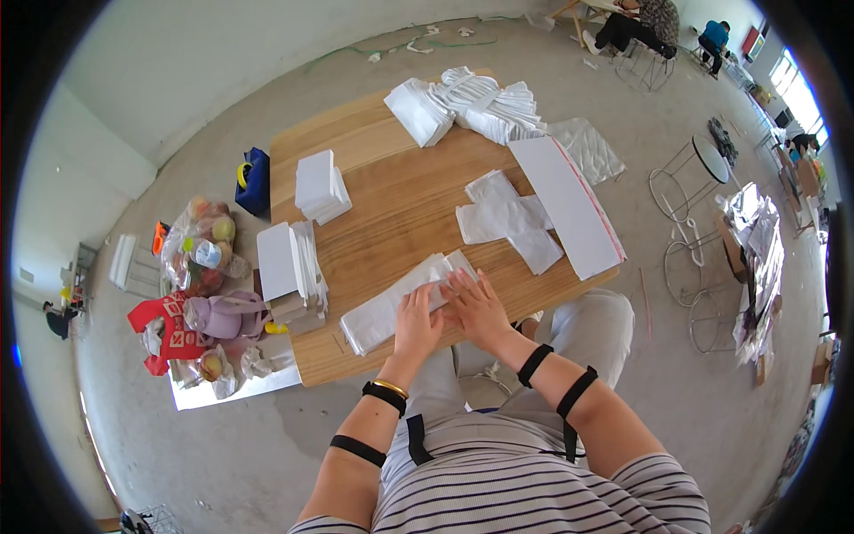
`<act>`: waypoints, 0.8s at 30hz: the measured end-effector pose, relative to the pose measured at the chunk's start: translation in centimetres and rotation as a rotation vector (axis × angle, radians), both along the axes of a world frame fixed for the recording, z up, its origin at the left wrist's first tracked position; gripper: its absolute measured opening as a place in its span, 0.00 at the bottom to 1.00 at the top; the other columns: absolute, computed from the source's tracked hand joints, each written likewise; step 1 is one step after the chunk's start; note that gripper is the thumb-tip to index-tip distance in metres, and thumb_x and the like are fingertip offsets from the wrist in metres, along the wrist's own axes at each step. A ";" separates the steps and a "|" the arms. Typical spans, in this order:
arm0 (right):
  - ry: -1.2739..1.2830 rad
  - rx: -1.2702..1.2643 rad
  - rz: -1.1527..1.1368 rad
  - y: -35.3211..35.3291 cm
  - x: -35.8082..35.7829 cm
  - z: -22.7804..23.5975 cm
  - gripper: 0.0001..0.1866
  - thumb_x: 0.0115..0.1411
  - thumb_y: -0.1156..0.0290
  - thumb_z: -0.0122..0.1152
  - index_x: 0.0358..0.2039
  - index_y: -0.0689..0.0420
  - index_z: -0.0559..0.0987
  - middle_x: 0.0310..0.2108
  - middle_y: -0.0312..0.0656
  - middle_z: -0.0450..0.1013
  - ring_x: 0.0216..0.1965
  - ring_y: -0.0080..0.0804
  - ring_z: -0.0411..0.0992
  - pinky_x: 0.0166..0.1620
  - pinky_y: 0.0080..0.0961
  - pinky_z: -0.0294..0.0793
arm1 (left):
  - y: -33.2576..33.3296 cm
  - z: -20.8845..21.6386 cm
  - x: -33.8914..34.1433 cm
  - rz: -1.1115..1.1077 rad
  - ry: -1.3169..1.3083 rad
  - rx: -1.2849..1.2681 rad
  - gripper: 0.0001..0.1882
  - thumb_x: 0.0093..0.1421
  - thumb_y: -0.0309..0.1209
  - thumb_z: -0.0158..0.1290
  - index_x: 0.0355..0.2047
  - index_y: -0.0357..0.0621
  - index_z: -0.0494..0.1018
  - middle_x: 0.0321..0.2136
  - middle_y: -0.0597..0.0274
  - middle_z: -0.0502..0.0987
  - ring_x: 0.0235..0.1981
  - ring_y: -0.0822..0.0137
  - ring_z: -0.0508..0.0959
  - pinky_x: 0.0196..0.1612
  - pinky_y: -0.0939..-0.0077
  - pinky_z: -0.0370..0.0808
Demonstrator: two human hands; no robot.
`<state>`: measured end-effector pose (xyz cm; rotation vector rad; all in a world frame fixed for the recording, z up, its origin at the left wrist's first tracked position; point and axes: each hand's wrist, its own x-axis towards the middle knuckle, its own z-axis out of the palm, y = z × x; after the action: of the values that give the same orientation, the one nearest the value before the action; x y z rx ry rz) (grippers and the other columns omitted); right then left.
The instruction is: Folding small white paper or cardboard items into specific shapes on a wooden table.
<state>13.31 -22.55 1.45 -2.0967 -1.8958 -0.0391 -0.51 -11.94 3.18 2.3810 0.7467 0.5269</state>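
Note:
A long, flat white bundle (378, 316), thin sheets or bags by its look, lies slantwise at the near edge of the wooden table (374, 222). On its middle part rests my left hand (418, 322), fingers stretched forward. My right hand (478, 311) lies over its right end, fingers spread and flat. The two hands are close side by side, neither one gripping. Beyond them, to the right, several loose white bags (509, 218) overlap in a crossed heap. A large flat white box or board (569, 205) lies along the table's right edge.
Bundled white bags (480, 102) pile up at the far edge. Two stacks of white cards (320, 185) and boxes (289, 262) line the left. Beside the table are a blue bag (254, 182), bagged fruit (205, 236) and a red bag (169, 329). Stools (710, 160) stand right.

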 end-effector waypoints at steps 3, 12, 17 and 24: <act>-0.008 -0.016 0.002 0.2 -0.5 -0.1 0.30 0.63 0.55 0.52 0.62 0.57 0.65 0.66 0.44 0.56 0.70 0.40 0.46 0.70 0.49 0.41 | 0.1 0.0 -0.2 0.000 0.007 -0.013 0.28 0.52 0.25 0.55 0.54 0.39 0.64 0.49 0.49 0.73 0.48 0.45 0.71 0.52 0.55 0.69; 0.020 0.004 0.021 0.1 -1.2 1.0 0.28 0.60 0.64 0.54 0.59 0.61 0.67 0.62 0.42 0.60 0.66 0.41 0.54 0.69 0.48 0.45 | 0.7 -0.8 -0.2 0.083 -0.066 -0.179 0.24 0.55 0.26 0.56 0.53 0.40 0.66 0.46 0.51 0.75 0.46 0.52 0.75 0.50 0.61 0.72; -0.026 0.008 0.016 0.0 -1.5 1.5 0.27 0.59 0.66 0.54 0.57 0.63 0.69 0.62 0.43 0.60 0.64 0.41 0.56 0.69 0.46 0.47 | 1.3 -0.7 -0.2 0.128 -0.134 -0.344 0.19 0.59 0.27 0.54 0.51 0.39 0.68 0.42 0.51 0.77 0.41 0.56 0.79 0.45 0.66 0.75; -0.073 -0.033 -0.029 0.0 -1.7 1.1 0.26 0.56 0.68 0.54 0.55 0.64 0.71 0.64 0.44 0.58 0.64 0.41 0.55 0.65 0.41 0.53 | 1.6 0.2 0.3 0.135 -0.089 -0.366 0.16 0.62 0.31 0.52 0.50 0.41 0.69 0.39 0.54 0.79 0.40 0.58 0.80 0.44 0.66 0.76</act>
<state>11.65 -22.52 2.55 -2.1728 -1.9199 -0.0923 -0.22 -10.37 3.40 1.9676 0.8853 0.4990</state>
